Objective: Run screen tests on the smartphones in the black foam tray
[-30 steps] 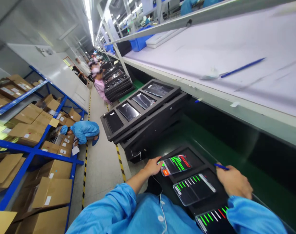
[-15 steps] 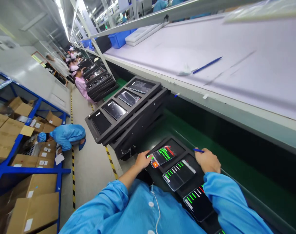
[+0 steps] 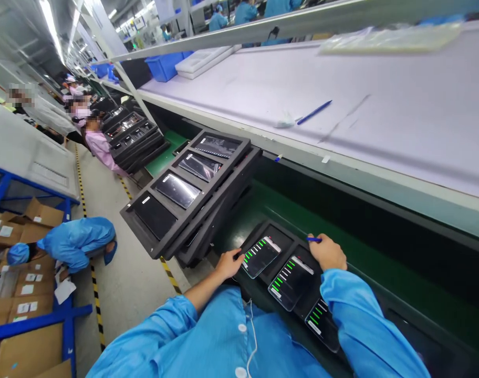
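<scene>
From where I sit, I have the left hand [image 3: 228, 264] at the left edge of the first device [image 3: 262, 257], its fingers bent against that edge; I cannot tell whether they pinch it or only touch it. The right hand [image 3: 329, 253] is closed, its fingers wrapped round a blue pen [image 3: 314, 239] whose end sticks out toward the left, just beyond the far edge of the black tray [image 3: 285, 257].

I see the first device lying in the tray's leftmost compartment, its dark screen lit with green and white bars. Beside it lie the second device [image 3: 290, 283] and the third device [image 3: 322, 325], with similar bars; the right sleeve [image 3: 352, 299] partly covers the third.

Ahead and to the left I make out a tray stack [image 3: 202, 197], tilted in my view, its top tray bearing four dark-screened devices. On the white surface [image 3: 381, 136] beyond, another pen [image 3: 314, 112] lies near a small clear wrapper [image 3: 285, 121], with a blue bin [image 3: 166, 65] farther off. At far left, a co-worker in blue [image 3: 77, 241] crouches by cardboard boxes [image 3: 30, 283]
</scene>
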`<state>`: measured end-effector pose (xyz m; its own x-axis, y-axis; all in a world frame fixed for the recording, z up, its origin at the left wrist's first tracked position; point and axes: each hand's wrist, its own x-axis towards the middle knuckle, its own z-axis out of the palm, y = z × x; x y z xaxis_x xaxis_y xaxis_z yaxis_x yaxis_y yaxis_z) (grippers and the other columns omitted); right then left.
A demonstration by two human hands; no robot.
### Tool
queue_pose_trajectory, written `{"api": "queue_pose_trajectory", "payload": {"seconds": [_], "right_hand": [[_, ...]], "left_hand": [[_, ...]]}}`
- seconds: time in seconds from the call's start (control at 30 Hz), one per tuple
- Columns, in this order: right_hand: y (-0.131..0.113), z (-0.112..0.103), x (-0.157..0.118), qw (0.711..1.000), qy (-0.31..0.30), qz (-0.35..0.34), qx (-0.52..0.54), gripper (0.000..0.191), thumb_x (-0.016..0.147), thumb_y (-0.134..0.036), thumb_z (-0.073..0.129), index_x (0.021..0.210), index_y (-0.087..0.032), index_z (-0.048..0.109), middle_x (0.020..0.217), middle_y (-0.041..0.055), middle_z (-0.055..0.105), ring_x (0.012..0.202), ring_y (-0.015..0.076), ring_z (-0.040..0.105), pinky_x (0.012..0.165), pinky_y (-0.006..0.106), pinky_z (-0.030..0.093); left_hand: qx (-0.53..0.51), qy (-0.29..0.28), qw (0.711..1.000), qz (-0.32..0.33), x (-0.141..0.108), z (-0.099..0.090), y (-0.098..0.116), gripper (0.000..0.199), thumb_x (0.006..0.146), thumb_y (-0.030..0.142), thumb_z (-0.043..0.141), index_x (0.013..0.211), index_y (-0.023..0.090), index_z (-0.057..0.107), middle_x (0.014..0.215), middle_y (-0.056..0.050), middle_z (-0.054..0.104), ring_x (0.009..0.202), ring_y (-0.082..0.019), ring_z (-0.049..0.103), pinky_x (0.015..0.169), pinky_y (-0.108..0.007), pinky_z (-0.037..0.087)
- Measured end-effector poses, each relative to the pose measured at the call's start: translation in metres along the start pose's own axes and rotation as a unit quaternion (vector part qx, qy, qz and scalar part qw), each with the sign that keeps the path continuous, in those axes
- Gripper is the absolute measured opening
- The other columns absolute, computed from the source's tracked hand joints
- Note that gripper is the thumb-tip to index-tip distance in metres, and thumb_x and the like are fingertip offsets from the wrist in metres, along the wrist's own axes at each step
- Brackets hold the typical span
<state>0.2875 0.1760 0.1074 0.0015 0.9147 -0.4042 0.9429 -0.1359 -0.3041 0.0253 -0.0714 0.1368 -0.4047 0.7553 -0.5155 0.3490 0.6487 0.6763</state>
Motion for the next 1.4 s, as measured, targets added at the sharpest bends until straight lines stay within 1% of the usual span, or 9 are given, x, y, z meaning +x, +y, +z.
{"api": "queue_pose_trajectory", "payload": {"seconds": [0.1,0.23,0.43,0.53,0.67,0.8,1.13,1.3,1.4], "right_hand": [[-0.001,0.0,0.002,1.0,0.0,0.019,0.002,0.045,0.104,-0.055,0.051,0.112,-0.02,0.078,0.096,0.0194,0.076,0.098,0.036,0.075,0.088,0.045,0.056],[-0.009,-0.002,-0.012,0.997,0.036,0.012,0.062,0.041,0.103,-0.056,0.048,0.105,-0.021,0.071,0.097,0.017,0.075,0.098,0.0336,0.071,0.089,0.044,0.054],[-0.001,0.004,-0.088,0.95,0.168,-0.109,0.241,0.05,0.097,-0.074,0.045,0.094,-0.026,0.056,0.116,0.0161,0.076,0.113,0.0317,0.065,0.103,0.045,0.05],[0.025,0.008,-0.137,0.941,0.198,-0.067,0.267,0.051,0.095,-0.077,0.049,0.095,-0.027,0.056,0.121,0.0151,0.076,0.119,0.0332,0.065,0.108,0.048,0.049],[0.062,0.009,-0.196,0.927,0.244,0.07,0.276,0.049,0.094,-0.076,0.053,0.097,-0.027,0.058,0.12,0.0147,0.078,0.121,0.037,0.068,0.109,0.053,0.05],[0.073,0.014,-0.236,0.916,0.272,0.121,0.268,0.049,0.096,-0.075,0.053,0.097,-0.027,0.059,0.12,0.0153,0.078,0.124,0.0401,0.068,0.108,0.055,0.051],[0.02,0.06,-0.251,0.927,0.224,0.031,0.301,0.056,0.096,-0.082,0.053,0.095,-0.027,0.061,0.121,0.0143,0.077,0.113,0.0332,0.067,0.104,0.049,0.05],[0.049,0.056,-0.26,0.92,0.267,0.065,0.278,0.053,0.097,-0.077,0.054,0.099,-0.024,0.061,0.126,0.0158,0.075,0.118,0.0325,0.065,0.108,0.049,0.047],[0.087,0.05,-0.27,0.869,0.372,0.155,0.286,0.049,0.095,-0.071,0.061,0.102,-0.022,0.061,0.118,0.014,0.074,0.11,0.0293,0.066,0.104,0.047,0.051]], "left_hand": [[0.0,-0.012,1.0,0.019,0.006,-0.001,-0.001,0.049,0.102,0.042,0.067,0.145,0.019,0.073,0.13,-0.011,0.081,0.107,-0.026,0.078,0.11,-0.039,0.059],[0.023,-0.01,0.999,0.04,0.016,0.0,0.005,0.041,0.1,0.039,0.071,0.136,0.019,0.076,0.135,-0.013,0.077,0.125,-0.03,0.073,0.116,-0.041,0.054],[-0.001,-0.029,0.997,0.065,0.041,0.011,0.019,0.042,0.099,0.033,0.075,0.137,0.016,0.069,0.142,-0.016,0.073,0.136,-0.03,0.067,0.12,-0.041,0.05],[-0.009,-0.026,0.997,0.075,0.051,0.016,0.018,0.041,0.095,0.032,0.079,0.132,0.018,0.068,0.139,-0.015,0.073,0.135,-0.029,0.067,0.119,-0.041,0.05],[-0.048,-0.03,0.995,0.087,0.06,0.017,0.009,0.037,0.092,0.03,0.082,0.125,0.02,0.069,0.132,-0.013,0.075,0.125,-0.027,0.071,0.114,-0.042,0.053],[-0.101,-0.044,0.991,0.078,0.064,0.012,-0.002,0.027,0.096,0.031,0.078,0.119,0.019,0.071,0.128,-0.012,0.077,0.12,-0.025,0.073,0.109,-0.04,0.056],[-0.151,-0.081,0.981,0.093,0.075,0.012,-0.003,0.03,0.097,0.028,0.077,0.125,0.019,0.072,0.132,-0.014,0.076,0.128,-0.027,0.071,0.114,-0.044,0.056],[-0.184,-0.069,0.976,0.092,0.083,0.021,0.0,0.026,0.099,0.036,0.075,0.119,0.02,0.073,0.126,-0.014,0.077,0.123,-0.027,0.072,0.111,-0.043,0.055],[-0.222,-0.056,0.969,0.09,0.089,0.025,0.0,0.029,0.098,0.047,0.076,0.106,0.02,0.074,0.116,-0.013,0.078,0.113,-0.028,0.073,0.106,-0.041,0.056]]}}
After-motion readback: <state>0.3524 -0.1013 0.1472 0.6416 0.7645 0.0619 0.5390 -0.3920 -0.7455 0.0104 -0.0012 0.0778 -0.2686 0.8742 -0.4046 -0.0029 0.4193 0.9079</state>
